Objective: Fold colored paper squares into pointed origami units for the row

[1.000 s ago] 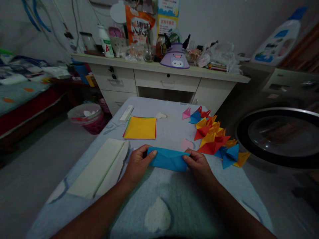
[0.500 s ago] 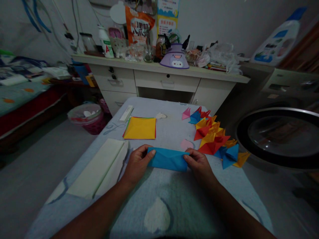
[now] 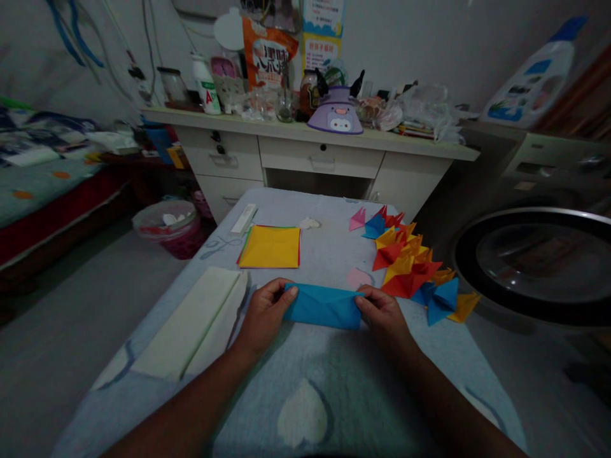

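You are pinching a smooth blue paper (image 3: 323, 306), folded into a long flat strip, at both ends: left hand (image 3: 261, 316) and right hand (image 3: 384, 317) pressing it onto the soft cloth-covered table (image 3: 334, 381).

Home, lived-in bedroom doubling as laundry corner. White desk (image 3: 305, 149) with drawers against back wall, top crowded: bottles, jars, orange snack bag (image 3: 270, 54), purple cartoon-faced appliance (image 3: 337, 111). Left of desk, bed (image 3: 42, 184) with patterned blanket. Right of desk, front-load washing machine (image 3: 534, 261), detergent bottle (image 3: 529, 76) on top. In front of desk, cloth-covered table (image 3: 305, 356); pink bin (image 3: 167, 226) on floor, front-left of desk.
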A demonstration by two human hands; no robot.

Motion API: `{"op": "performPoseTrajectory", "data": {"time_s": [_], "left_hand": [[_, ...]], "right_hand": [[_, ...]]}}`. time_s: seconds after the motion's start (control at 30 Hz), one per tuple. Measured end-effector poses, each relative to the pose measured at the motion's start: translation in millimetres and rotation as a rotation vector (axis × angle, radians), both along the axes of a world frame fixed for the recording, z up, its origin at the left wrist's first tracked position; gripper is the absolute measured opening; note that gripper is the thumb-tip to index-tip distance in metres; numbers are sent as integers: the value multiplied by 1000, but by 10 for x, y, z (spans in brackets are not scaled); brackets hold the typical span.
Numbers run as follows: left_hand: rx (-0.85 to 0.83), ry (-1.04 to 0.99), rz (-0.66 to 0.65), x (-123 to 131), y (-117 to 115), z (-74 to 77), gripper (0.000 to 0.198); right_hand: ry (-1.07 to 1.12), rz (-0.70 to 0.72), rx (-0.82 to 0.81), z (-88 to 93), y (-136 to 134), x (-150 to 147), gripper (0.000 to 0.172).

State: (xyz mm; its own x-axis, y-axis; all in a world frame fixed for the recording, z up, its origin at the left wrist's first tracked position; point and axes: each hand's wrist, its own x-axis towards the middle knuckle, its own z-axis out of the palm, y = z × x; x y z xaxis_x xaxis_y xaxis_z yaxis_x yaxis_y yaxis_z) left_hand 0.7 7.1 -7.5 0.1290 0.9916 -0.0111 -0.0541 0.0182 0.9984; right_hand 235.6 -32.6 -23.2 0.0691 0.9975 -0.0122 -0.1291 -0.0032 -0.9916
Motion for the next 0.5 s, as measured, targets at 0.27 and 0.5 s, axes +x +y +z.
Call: {"op": "performPoseTrajectory", "data": {"time_s": [0.27,0.5], "left_hand": [[-1,-3,-6,4,4,-1,23],[-2,-15,-12,23,-6,34,26]], "right_hand": [[-38,-56,8,-23,10,20,28],[-21,-62,20,-44,11,46,25]]}}
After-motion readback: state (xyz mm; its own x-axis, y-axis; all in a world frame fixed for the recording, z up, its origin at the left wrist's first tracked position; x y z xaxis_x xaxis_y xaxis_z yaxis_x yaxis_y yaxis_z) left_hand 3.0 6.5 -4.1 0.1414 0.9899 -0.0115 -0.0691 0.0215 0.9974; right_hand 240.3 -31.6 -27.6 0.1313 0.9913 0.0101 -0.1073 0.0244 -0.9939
